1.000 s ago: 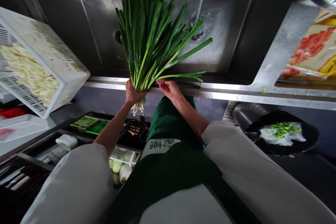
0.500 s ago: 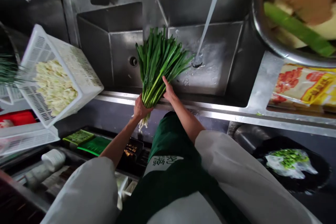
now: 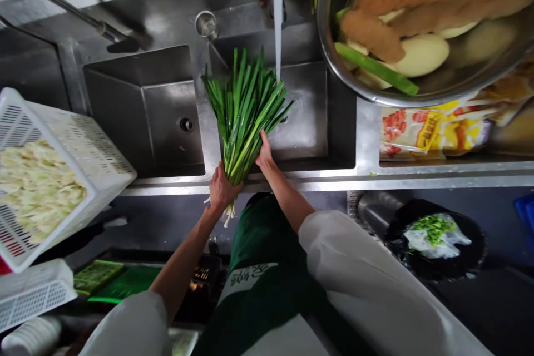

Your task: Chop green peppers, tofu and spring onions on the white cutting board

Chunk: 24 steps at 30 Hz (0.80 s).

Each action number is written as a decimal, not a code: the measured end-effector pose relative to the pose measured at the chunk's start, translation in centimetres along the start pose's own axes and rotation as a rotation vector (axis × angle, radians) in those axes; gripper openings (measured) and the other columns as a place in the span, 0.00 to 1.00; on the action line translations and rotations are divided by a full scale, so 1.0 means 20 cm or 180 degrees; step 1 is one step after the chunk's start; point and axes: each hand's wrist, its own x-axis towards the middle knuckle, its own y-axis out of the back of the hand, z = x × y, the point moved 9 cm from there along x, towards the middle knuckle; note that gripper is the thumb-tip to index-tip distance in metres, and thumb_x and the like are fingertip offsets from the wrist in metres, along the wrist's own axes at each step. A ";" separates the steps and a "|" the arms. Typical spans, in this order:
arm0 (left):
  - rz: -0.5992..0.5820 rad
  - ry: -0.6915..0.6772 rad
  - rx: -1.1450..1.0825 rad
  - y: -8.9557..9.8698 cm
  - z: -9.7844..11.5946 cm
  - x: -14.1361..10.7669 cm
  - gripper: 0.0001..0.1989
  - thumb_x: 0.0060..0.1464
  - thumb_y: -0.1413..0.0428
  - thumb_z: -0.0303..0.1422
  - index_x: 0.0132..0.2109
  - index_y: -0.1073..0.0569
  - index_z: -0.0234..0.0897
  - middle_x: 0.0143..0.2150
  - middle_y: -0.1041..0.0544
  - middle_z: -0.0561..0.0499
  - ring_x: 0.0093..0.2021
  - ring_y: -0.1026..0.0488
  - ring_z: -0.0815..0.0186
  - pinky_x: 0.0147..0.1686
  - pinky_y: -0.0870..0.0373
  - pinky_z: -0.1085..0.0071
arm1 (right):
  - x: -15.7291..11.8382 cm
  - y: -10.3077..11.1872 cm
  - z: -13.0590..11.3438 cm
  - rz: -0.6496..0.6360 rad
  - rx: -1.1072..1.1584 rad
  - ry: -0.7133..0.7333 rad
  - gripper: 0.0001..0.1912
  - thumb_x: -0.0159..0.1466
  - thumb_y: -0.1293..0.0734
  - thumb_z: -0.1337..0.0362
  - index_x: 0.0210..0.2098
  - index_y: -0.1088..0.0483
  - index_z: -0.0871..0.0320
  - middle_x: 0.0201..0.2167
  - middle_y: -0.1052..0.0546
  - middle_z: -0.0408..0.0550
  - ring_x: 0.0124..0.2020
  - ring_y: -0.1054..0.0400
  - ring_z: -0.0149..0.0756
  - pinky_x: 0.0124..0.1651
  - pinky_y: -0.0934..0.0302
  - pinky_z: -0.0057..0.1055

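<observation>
A thick bunch of long green stalks (image 3: 246, 117) with white root ends lies over the divider and front edge of the sink. My left hand (image 3: 223, 186) is wrapped round its lower stems, close to the roots. My right hand (image 3: 264, 151) presses against the bunch's right side, its thumb up along the stalks; how far its fingers reach beneath is hidden. Water (image 3: 278, 33) streams from the tap into the right basin (image 3: 306, 139), just behind the leaf tips.
A large steel bowl (image 3: 329, 61) of sausage-like pieces and pale vegetables stands at the back right. Packets (image 3: 411, 130) lie below it. A white basket (image 3: 108, 147) of pale chopped pieces is at left, beside the left basin (image 3: 171, 139). A black-lined bin (image 3: 475, 250) stands lower right.
The view has turned and shifted right, so more of the bowl and packets shows. The bunch, still between my hands, now lies nearer the divider, its leaves closer to the water stream.
</observation>
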 end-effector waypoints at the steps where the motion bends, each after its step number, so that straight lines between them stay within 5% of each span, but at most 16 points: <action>1: -0.0016 -0.0056 0.0031 0.01 0.05 0.03 0.53 0.44 0.30 0.38 0.73 0.44 0.37 0.62 0.27 0.33 0.62 0.27 0.35 0.59 0.28 0.44 | 0.00 0.00 -0.06 -0.0024 0.0067 0.0069 0.21 0.61 0.31 0.41 0.36 0.21 0.52 0.33 0.16 0.46 0.51 0.21 0.44 0.57 0.25 0.42; 8: -0.0759 -0.0387 -0.0203 0.02 0.39 0.35 0.44 0.39 0.26 0.43 0.62 0.31 0.38 0.52 0.22 0.40 0.53 0.21 0.40 0.53 0.24 0.50 | -0.03 0.02 -0.45 -0.0299 0.0194 0.0513 0.26 0.59 0.31 0.39 0.40 0.21 0.54 0.38 0.15 0.48 0.52 0.21 0.46 0.59 0.28 0.47; 15: -0.1410 -0.1131 -0.0645 0.06 0.85 0.63 0.20 0.45 0.30 0.40 0.46 0.18 0.39 0.45 0.19 0.48 0.50 0.20 0.50 0.53 0.24 0.59 | 0.06 -0.10 -0.67 -0.0301 0.0007 0.0692 0.25 0.61 0.34 0.40 0.43 0.20 0.52 0.42 0.15 0.49 0.54 0.23 0.43 0.60 0.28 0.46; 19: -0.1782 -0.0824 -0.0992 0.10 0.97 0.70 0.18 0.44 0.29 0.40 0.43 0.18 0.38 0.39 0.18 0.49 0.42 0.19 0.54 0.45 0.22 0.61 | 0.10 -0.16 -0.74 -0.0271 -0.0021 0.0808 0.26 0.60 0.34 0.39 0.43 0.20 0.52 0.42 0.15 0.48 0.54 0.23 0.44 0.58 0.27 0.45; 24: -0.2270 -0.0002 -0.1869 0.13 0.96 0.68 0.28 0.42 0.27 0.40 0.51 0.19 0.38 0.39 0.17 0.48 0.35 0.19 0.57 0.38 0.20 0.61 | 0.11 -0.18 -0.80 -0.0161 0.0091 0.0972 0.27 0.59 0.32 0.39 0.45 0.20 0.53 0.43 0.15 0.48 0.53 0.22 0.44 0.57 0.27 0.45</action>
